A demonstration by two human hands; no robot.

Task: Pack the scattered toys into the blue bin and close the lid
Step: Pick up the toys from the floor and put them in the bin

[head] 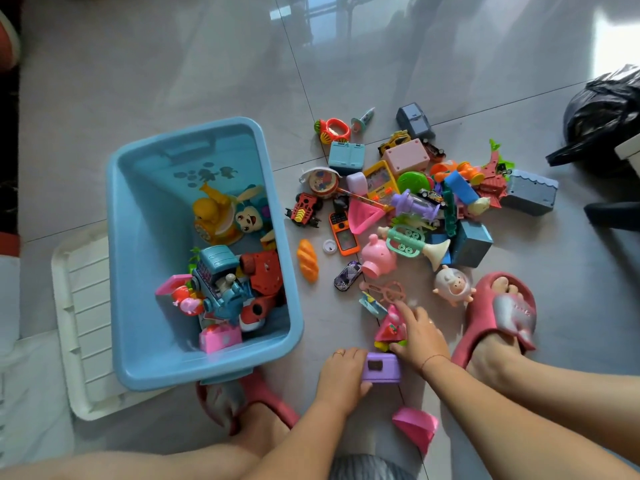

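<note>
1. Few toys packed in open blue plastic bin, centre left; white lid beneath.
2. Most toys scattered centre right.
3. Left hand clamped on purple box; right hand fingers closing on pink wedge toy.

- Floor: large glossy grey tiles with thin dark grout lines running diagonally.
- Light: bright daylight patch reflected at the upper right; dim reflections of furniture legs at the top centre.
- Right edge: crumpled black plastic bag on the floor.
- Left edge: dark strip, detail unclear.
</note>
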